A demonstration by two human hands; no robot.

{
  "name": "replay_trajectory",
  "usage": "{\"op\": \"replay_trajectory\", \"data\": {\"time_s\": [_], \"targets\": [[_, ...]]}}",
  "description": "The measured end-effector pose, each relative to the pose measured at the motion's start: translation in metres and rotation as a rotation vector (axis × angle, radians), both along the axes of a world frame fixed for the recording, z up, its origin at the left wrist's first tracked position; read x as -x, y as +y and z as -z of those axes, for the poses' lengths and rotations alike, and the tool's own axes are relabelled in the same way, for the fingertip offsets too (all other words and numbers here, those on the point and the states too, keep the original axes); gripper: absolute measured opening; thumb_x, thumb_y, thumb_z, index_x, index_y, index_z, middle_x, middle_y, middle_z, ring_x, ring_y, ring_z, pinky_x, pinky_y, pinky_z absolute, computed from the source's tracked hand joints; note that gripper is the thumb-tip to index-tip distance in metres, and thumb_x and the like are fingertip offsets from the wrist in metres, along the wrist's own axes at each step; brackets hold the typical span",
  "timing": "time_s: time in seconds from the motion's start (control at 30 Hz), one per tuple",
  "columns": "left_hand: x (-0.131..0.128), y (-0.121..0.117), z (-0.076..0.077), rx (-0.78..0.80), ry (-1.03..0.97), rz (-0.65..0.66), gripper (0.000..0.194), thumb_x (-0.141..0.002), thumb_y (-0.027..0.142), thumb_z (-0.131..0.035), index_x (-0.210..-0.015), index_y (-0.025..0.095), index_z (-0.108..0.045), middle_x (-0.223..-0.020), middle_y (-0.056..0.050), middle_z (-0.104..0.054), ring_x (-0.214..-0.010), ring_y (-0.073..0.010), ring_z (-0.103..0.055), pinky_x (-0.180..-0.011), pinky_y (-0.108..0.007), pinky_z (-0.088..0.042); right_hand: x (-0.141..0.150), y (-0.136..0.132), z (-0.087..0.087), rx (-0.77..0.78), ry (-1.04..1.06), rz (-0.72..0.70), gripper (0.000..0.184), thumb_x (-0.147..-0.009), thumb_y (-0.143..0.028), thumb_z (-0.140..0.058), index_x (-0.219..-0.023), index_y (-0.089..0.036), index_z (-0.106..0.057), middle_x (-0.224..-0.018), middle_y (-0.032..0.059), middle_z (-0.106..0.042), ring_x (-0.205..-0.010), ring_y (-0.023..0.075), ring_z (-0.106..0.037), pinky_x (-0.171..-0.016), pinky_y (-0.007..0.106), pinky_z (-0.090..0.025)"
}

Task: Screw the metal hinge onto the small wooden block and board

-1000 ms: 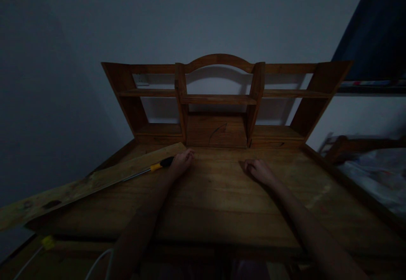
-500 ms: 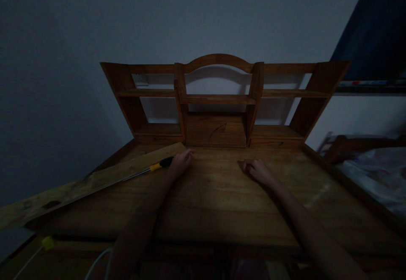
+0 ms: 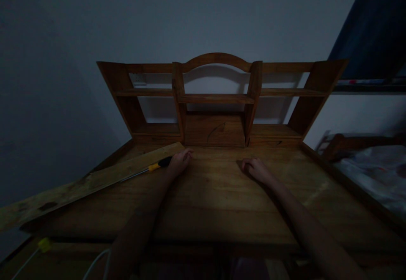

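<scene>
Seemingly paused, we rest our left hand [image 3: 179, 163], loose and unclenched, beside a screwdriver [image 3: 154, 167] left of centre, our curled right hand [image 3: 257, 170], clench unclear, on the worktop [image 3: 222, 199]; lifting that screwdriver would call for closing the left grip.

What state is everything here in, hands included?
Screwdriver: lying along the plank
Plank: lying, overhanging the desk at the left
Left hand: loosely curled at the screwdriver's handle, contact unclear
Right hand: loosely curled at the desk
Drawers: look shut
</scene>
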State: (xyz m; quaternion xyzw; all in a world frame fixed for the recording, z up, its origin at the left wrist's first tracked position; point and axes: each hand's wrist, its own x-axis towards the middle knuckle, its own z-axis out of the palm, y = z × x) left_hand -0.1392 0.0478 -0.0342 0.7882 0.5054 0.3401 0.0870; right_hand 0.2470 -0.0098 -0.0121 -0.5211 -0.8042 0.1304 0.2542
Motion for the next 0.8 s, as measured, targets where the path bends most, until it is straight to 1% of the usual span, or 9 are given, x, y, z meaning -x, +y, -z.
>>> {"op": "replay_trajectory", "data": {"time_s": [0.17,0.3,0.43,0.6,0.8], "targets": [[-0.0009,-0.0011,-0.0018,0.002,0.0,0.0,0.031,-0.094,0.024,-0.044,-0.119,0.02,-0.063,-0.1,-0.005,-0.073,-0.085,-0.0196,-0.068,-0.079,-0.03,-0.05,-0.0004,0.0,0.0,0.002,0.019,-0.018,0.028,-0.079,-0.007,-0.043,-0.073,-0.019,-0.068,-0.075,0.0036,-0.072,-0.071,0.0167,-0.065,-0.071,0.024,-0.04],[-0.0004,0.0007,-0.0001,0.012,0.012,-0.008,0.032,-0.094,0.024,-0.044,-0.119,0.02,-0.063,-0.101,-0.006,-0.073,-0.087,-0.0201,-0.069,-0.08,-0.031,-0.05,-0.0012,0.0021,0.0023,0.01,0.021,-0.012,0.029,-0.078,-0.006,-0.043,-0.073,-0.019,-0.068,-0.076,0.0042,-0.073,-0.075,0.0173,-0.067,-0.074,0.024,-0.041],[0.0003,0.0016,0.0011,-0.007,0.01,0.002,0.031,-0.095,0.025,-0.044,-0.117,0.02,-0.064,-0.101,-0.006,-0.073,-0.088,-0.0202,-0.069,-0.081,-0.031,-0.051,-0.0013,0.0021,0.0023,0.009,0.012,-0.009,0.029,-0.077,-0.006,-0.043,-0.073,-0.019,-0.069,-0.077,0.0045,-0.074,-0.074,0.0173,-0.067,-0.073,0.024,-0.041],[0.0005,0.0012,0.0001,-0.021,0.012,0.016,0.03,-0.094,0.025,-0.043,-0.116,0.02,-0.064,-0.102,-0.006,-0.073,-0.091,-0.0203,-0.069,-0.084,-0.031,-0.051,-0.0014,0.0012,0.0015,0.002,0.005,0.011,0.027,-0.079,-0.008,-0.044,-0.073,-0.019,-0.068,-0.074,0.0044,-0.073,-0.072,0.0171,-0.066,-0.071,0.023,-0.04],[-0.0004,-0.0012,-0.0011,-0.021,0.009,-0.008,0.031,-0.095,0.027,-0.042,-0.117,0.02,-0.064,-0.101,-0.006,-0.073,-0.085,-0.0195,-0.069,-0.079,-0.03,-0.052,-0.0025,0.0024,0.0025,0.005,0.033,-0.02,0.027,-0.078,-0.007,-0.043,-0.074,-0.019,-0.068,-0.077,0.0038,-0.074,-0.075,0.017,-0.067,-0.073,0.023,-0.041]]}}
